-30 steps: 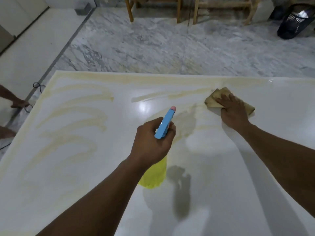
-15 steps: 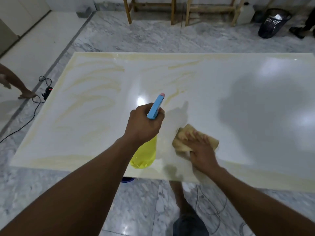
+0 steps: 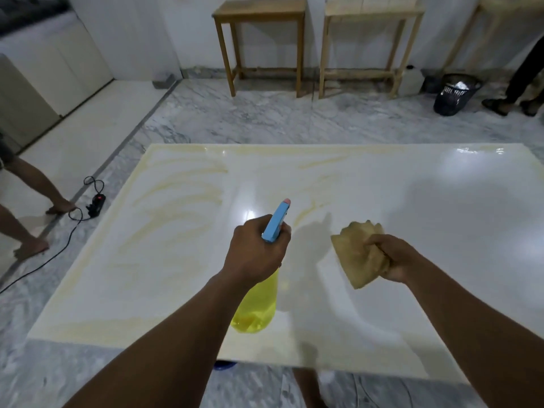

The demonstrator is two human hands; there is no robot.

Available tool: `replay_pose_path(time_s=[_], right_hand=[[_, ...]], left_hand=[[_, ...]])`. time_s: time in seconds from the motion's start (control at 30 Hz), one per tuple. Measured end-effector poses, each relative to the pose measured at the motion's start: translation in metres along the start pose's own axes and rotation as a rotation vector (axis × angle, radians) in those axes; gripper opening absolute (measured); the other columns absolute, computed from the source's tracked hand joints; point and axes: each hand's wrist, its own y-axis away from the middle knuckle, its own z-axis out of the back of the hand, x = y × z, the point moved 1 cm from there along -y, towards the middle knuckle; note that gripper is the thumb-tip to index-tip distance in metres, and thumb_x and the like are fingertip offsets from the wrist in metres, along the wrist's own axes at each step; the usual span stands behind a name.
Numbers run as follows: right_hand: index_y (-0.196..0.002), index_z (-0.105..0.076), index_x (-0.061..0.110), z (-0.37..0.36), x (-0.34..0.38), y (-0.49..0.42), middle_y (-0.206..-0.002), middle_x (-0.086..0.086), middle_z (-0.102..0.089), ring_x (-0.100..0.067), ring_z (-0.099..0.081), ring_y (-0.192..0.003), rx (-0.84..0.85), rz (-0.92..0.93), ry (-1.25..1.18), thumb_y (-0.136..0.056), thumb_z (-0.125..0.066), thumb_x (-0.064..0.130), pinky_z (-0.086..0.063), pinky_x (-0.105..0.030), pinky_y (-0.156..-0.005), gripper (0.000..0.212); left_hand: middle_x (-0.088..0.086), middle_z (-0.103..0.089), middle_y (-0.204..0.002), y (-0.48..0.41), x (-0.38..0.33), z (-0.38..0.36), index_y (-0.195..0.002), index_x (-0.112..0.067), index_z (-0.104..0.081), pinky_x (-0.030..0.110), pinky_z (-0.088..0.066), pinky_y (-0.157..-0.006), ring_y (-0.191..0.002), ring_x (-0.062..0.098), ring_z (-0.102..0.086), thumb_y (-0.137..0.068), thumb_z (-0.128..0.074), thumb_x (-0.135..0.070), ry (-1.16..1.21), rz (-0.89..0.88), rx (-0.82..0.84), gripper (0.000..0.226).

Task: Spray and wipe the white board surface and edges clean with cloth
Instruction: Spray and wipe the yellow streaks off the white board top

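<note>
The white board [image 3: 412, 219] lies flat and low over the marble floor, with yellowish smears across its left half and along its far edge. My left hand [image 3: 256, 251] grips a spray bottle [image 3: 259, 307] with a yellow body and a blue trigger head, whose nozzle points away over the board's middle. My right hand [image 3: 394, 260] holds a crumpled tan cloth [image 3: 357, 254] lifted off the board, above its centre-right part.
Two wooden stools [image 3: 259, 42] stand against the far wall. A dark basket [image 3: 454, 94] sits far right, beside a standing person's legs [image 3: 521, 72]. Another person's bare legs [image 3: 35, 195] are at the left, near a black cable and plug strip [image 3: 95, 203] on the floor.
My right hand has lifted the cloth off the board, having wiped from far right back to the near edge. The view has pulled back and tilted up. The spray bottle stays in my left hand.
</note>
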Motion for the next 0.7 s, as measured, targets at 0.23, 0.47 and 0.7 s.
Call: replay_pose_path(time_s=[0.23,0.47,0.7], right_hand=[[-0.109,-0.063,0.012,-0.021,0.176,-0.122,-0.091,-0.009,-0.067,-0.022,-0.064,-0.076,-0.147,0.411,0.530,-0.090,-0.055,0.013,-0.051,-0.032,-0.065,0.021],[-0.138,-0.054,0.033,-0.035,0.251,-0.299,-0.147,-0.011,-0.049,-0.035,-0.050,-0.127,-0.297,0.585,1.076,-0.092,-0.039,0.006,-0.046,-0.039,-0.098,0.055],[-0.138,-0.056,0.027,-0.052,0.167,-0.346,-0.154,-0.001,-0.040,-0.036,-0.017,-0.149,-0.273,0.656,1.200,-0.078,-0.030,0.025,-0.011,-0.058,-0.118,0.065]], left_hand=[[0.018,-0.064,-0.072,-0.139,0.001,-0.027,-0.081,-0.015,-0.063,0.055,-0.062,-0.070,-0.066,0.043,-0.069,-0.097,-0.063,-0.039,0.000,-0.011,0.053,0.028],[0.011,-0.066,-0.073,-0.240,0.011,-0.049,-0.085,-0.019,-0.065,0.054,-0.060,-0.068,-0.063,0.040,-0.067,-0.093,-0.060,-0.043,0.012,-0.046,0.074,0.026],[0.008,-0.067,-0.073,-0.260,0.046,-0.049,-0.086,-0.023,-0.067,0.054,-0.060,-0.068,-0.063,0.038,-0.067,-0.095,-0.063,-0.039,0.027,-0.002,0.101,0.019]])
